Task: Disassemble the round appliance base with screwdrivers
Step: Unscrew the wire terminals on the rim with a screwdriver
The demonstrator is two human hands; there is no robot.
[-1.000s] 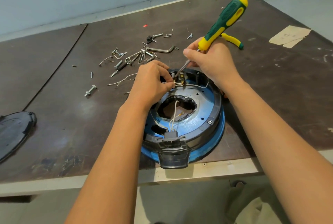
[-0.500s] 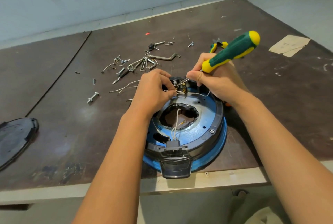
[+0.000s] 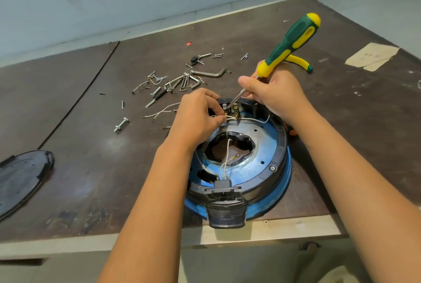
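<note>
Round appliance base (image 3: 268,175) at near edge of table (image 3: 91,146); right hand (image 3: 275,93) grips green-yellow screwdriver (image 3: 293,39) by its shaft, tip on far-rim terminals (image 3: 235,108); left hand (image 3: 198,116) pinches white wire (image 3: 250,119) beside them.

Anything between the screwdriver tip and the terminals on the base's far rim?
Nothing visible. The screwdriver shaft runs clear from the right hand to the terminals; the left hand pinches a white wire just beside them.
</note>
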